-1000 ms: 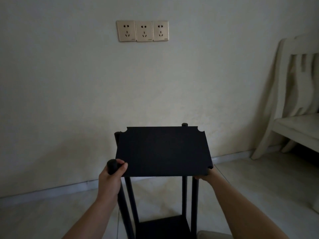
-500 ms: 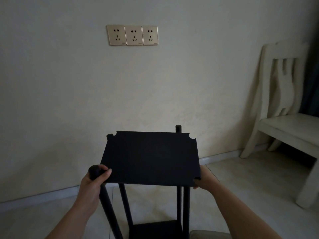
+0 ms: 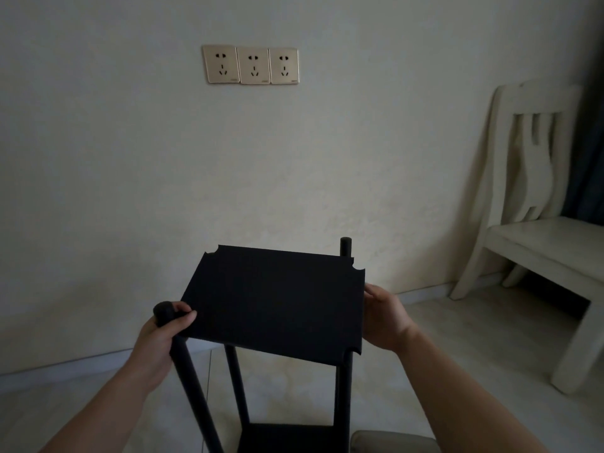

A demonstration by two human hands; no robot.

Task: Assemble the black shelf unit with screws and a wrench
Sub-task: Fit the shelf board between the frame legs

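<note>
Black shelf panel (image 3: 274, 305) between hands

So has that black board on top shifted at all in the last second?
Yes. The black board has turned clockwise: its far right corner notch now sits right of the back right post, where before it sat left.

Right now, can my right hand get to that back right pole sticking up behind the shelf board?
Probably yes. The right hand holds the shelf board at its right edge, and the back right pole rises just beyond that corner with open space between. It would have to release the board first.
</note>
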